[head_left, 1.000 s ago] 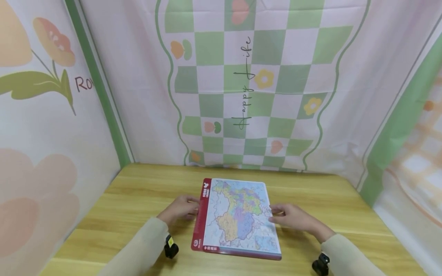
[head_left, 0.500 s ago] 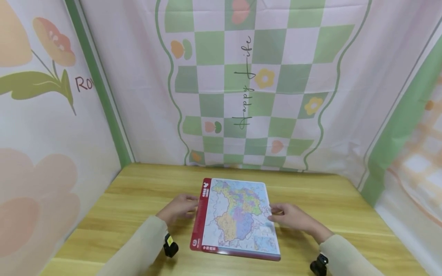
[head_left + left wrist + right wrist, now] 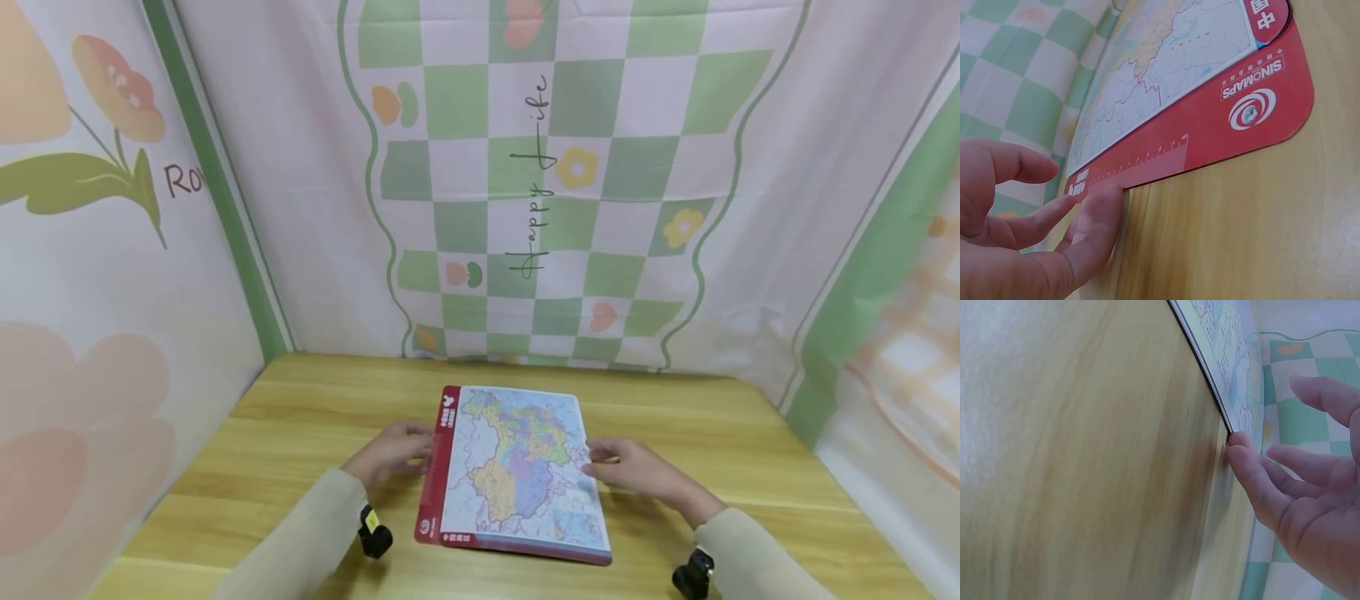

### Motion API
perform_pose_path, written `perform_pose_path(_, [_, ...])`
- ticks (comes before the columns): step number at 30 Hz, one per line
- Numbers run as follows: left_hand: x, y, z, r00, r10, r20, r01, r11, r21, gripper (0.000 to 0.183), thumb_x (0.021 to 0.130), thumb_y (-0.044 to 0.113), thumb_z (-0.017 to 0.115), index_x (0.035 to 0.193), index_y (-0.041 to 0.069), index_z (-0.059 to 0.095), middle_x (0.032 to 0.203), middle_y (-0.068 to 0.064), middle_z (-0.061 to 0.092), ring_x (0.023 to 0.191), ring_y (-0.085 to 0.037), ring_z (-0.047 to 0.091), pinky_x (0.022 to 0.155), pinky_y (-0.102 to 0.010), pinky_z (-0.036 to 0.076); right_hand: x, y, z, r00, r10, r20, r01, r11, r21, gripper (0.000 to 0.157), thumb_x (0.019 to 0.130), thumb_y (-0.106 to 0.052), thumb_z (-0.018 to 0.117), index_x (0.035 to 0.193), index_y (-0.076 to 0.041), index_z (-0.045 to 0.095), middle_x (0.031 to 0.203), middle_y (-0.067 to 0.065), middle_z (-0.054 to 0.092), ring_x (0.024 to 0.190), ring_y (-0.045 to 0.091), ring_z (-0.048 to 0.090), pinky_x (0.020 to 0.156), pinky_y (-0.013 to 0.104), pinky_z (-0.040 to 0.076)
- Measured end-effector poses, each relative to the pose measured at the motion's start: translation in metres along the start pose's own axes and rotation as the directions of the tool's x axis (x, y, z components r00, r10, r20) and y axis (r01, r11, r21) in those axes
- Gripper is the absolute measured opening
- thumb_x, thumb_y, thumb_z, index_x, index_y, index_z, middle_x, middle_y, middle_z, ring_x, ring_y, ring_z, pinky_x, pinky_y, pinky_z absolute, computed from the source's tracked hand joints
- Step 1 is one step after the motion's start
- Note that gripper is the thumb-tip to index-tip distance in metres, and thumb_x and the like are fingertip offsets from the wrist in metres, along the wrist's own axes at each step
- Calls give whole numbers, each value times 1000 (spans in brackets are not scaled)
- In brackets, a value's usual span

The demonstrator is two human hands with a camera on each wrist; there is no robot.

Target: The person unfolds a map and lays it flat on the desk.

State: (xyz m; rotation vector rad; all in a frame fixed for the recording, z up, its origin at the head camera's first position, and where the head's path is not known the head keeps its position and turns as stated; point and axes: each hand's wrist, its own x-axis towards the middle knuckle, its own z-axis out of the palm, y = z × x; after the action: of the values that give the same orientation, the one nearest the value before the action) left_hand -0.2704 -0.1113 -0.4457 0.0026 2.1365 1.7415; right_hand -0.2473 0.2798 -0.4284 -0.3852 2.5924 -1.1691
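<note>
Two map sheets, one on the other, lie flat on the table. The upper map (image 3: 517, 467) has a pale, coloured print. Below it a red-bordered sheet with a ruler scale and "SINOMAPS" lettering (image 3: 1254, 84) sticks out at the left. My left hand (image 3: 390, 454) is at the left red edge, two fingertips touching it and another finger raised apart from it. At the right edge is my right hand (image 3: 637, 473); one fingertip (image 3: 1241, 450) touches the edge while the other fingers stand apart. Neither hand is seen curled round the sheets.
The wood-grain table (image 3: 315, 400) extends around the sheets. A green-and-white checked curtain (image 3: 540, 208) hangs behind its back edge, with printed curtains at both sides. Small black cameras (image 3: 375, 533) are worn on the wrists.
The sheets shift very slightly left, then back right, with both hands staying at their edges. The head view tilts a little.
</note>
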Motion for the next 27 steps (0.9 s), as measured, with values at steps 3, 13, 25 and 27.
perform_pose_path(3, [2, -1, 0, 1000, -9, -8, 9, 1000, -23, 54, 96, 18, 65, 138, -11, 47, 122, -18, 60, 107, -29, 62, 85, -42, 58, 1, 1, 0, 1000, 4, -8, -4, 1000, 12, 60, 95, -24, 70, 136, 15, 50, 120, 25, 64, 110, 39, 62, 85, 43, 58])
perform_pose_path(13, [6, -4, -2, 1000, -14, -2, 14, 1000, -26, 48, 95, 13, 66, 135, -10, 53, 108, -15, 67, 89, -23, 65, 78, -34, 59, 2, 5, 2, 999, 25, -22, -22, 993, 117, 64, 95, -21, 69, 139, 18, 43, 118, 22, 64, 99, 28, 66, 81, 39, 59])
perform_pose_path(25, [10, -5, -1, 996, -44, -73, 43, 999, -17, 57, 87, 5, 75, 137, -11, 51, 111, -19, 64, 85, -23, 65, 72, -30, 59, 3, 7, -2, 992, 115, -57, -94, 954, 284, 68, 98, -22, 66, 142, 19, 36, 124, 29, 61, 106, 36, 66, 97, 48, 52])
perform_pose_path(27, [10, -5, -1, 996, -48, -78, 47, 999, -16, 57, 87, 5, 75, 136, -10, 52, 111, -18, 65, 85, -23, 65, 72, -30, 59, 3, 6, -2, 990, 120, -74, -96, 959, 268, 67, 98, -25, 66, 142, 18, 39, 121, 26, 65, 103, 33, 67, 97, 49, 51])
